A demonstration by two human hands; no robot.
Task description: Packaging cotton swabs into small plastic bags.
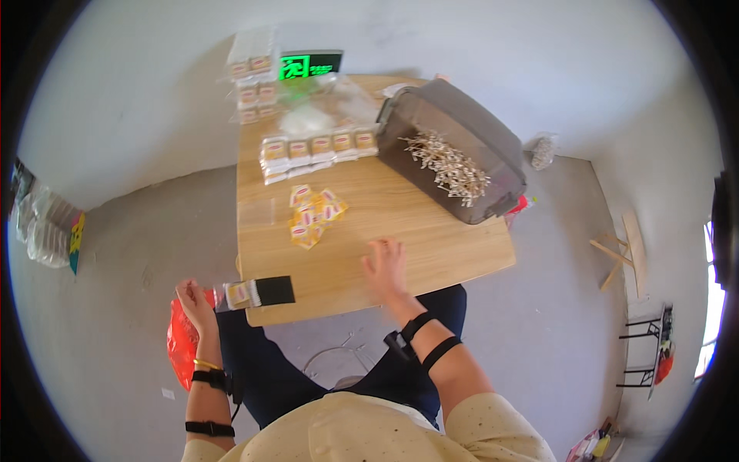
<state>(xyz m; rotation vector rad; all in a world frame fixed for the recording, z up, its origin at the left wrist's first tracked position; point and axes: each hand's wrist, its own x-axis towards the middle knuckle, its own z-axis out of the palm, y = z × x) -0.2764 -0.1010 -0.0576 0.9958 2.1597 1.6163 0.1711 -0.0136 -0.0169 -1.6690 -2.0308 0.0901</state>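
Small yellow-and-white paper cards [314, 215] are being kept loosely piled left of centre on the pale wooden tabletop [462, 254], presumably for easy reach. A clear plastic packet [239, 295] is being supported at the near-left corner beside a flat black rectangle [276, 290]. The right hand [386, 267] is being held forward, fingers loosely parted, nothing visibly grasped; the left hand [195, 302] is being bent beyond the edge, its grip impossible to tell.

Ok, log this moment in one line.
left hand: by red bag | right hand: open, over table | yellow cards: loosely piled | cotton swabs: in grey bin
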